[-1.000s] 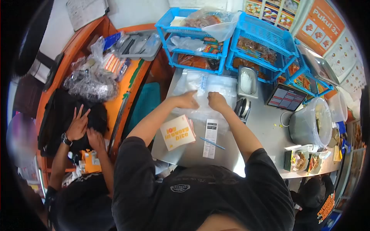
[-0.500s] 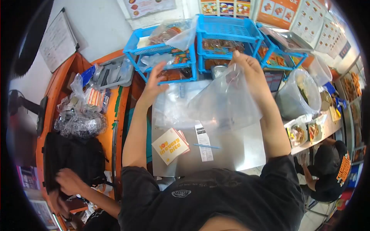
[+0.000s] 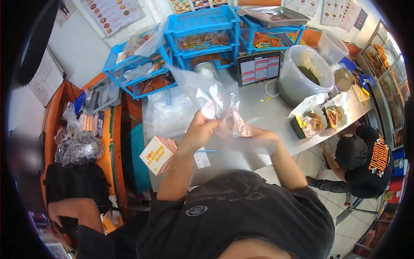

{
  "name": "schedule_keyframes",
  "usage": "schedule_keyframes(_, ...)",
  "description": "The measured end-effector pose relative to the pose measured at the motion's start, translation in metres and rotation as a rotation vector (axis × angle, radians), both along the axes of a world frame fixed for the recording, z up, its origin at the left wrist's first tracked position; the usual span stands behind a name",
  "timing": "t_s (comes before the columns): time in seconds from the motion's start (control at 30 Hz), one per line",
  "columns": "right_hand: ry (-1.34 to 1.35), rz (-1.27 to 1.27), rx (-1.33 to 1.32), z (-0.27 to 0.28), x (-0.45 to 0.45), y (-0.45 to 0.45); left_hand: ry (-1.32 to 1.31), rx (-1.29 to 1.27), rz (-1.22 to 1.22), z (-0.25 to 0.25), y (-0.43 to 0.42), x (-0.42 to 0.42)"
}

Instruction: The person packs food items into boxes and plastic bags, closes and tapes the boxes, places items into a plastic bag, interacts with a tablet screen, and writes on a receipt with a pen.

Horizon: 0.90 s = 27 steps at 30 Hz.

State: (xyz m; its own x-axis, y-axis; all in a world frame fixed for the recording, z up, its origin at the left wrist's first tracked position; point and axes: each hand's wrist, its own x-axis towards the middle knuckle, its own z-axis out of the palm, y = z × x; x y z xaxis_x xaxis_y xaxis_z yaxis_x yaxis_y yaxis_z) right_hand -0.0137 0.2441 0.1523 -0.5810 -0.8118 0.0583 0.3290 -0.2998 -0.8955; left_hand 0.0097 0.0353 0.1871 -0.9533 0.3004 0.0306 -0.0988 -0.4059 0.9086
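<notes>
In front of my chest I have a clear plastic bag (image 3: 208,96), bunched up and shiny. My left hand (image 3: 199,131) pinches it at the near left side, fingers closed. On the other side my right hand (image 3: 262,137) grips the bag, its fingers partly hidden behind the film. A stack of flat clear bags (image 3: 166,108) lies on the steel table (image 3: 254,117) past my left hand. Close to my left forearm stands a white and red printed box (image 3: 158,155). Beside it are a paper receipt (image 3: 202,159) and a thin blue stick (image 3: 209,150).
Blue stacked baskets (image 3: 202,23) with packed food line the back, near a tablet (image 3: 259,69). On the right are a large clear bucket (image 3: 297,77) and open food boxes (image 3: 307,125). One co-worker (image 3: 366,155) is at the right; another person's arm (image 3: 77,211) reaches over a black bag.
My view has turned right. The bag has come down nearer my chest; my left hand, open and apart before, now grips it too. The printed box appears raised instead of lying flat.
</notes>
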Motion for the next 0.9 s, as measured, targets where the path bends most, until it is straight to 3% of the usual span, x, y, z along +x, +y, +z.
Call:
schedule_keyframes(0.07,-0.346,-0.136,-0.515,0.000,0.014,0.002,0.098,-0.210,0.011,-0.023,0.010,0.003)
schedule_keyframes(0.17,-0.343,-0.334,-0.165,-0.010,0.012,0.026,0.056,-0.178,0.129,-0.021,0.041,0.018)
schedule_keyframes(0.27,-0.120,-0.471,0.044,-0.034,0.009,0.039,0.202,-0.327,0.281,-0.038,0.059,0.019)
schedule_keyframes(0.33,-0.064,-0.503,0.085,-0.038,0.003,0.063,-0.091,-0.741,-0.010,-0.049,0.038,0.010)
schedule_keyframes(0.4,0.062,-0.659,0.226,-0.037,0.005,0.074,-0.052,-0.846,0.367,-0.056,0.034,0.015)
schedule_keyframes(0.47,0.097,-0.719,0.299,-0.026,0.003,0.074,0.112,-1.148,0.736,-0.035,0.042,0.022)
schedule_keyframes(0.57,0.256,-0.521,0.417,-0.049,0.002,0.077,0.270,-0.821,0.507,-0.020,0.068,0.024)
schedule_keyframes(0.6,0.198,-0.505,0.377,-0.055,0.006,0.069,0.371,-0.773,0.346,-0.021,0.085,0.023)
schedule_keyframes(0.67,0.093,-0.468,0.288,-0.062,0.012,0.052,0.339,-1.003,0.087,-0.012,0.116,0.028)
schedule_keyframes(0.77,0.029,-0.509,0.077,-0.043,0.007,0.066,0.038,-0.838,-0.119,-0.026,0.125,0.022)
schedule_keyframes(0.87,0.057,-0.580,0.226,-0.036,0.009,0.078,0.088,-0.840,-0.235,-0.029,0.113,0.023)
schedule_keyframes(0.9,0.073,-0.603,0.292,-0.034,0.007,0.085,0.329,-0.889,-0.109,-0.028,0.103,0.023)
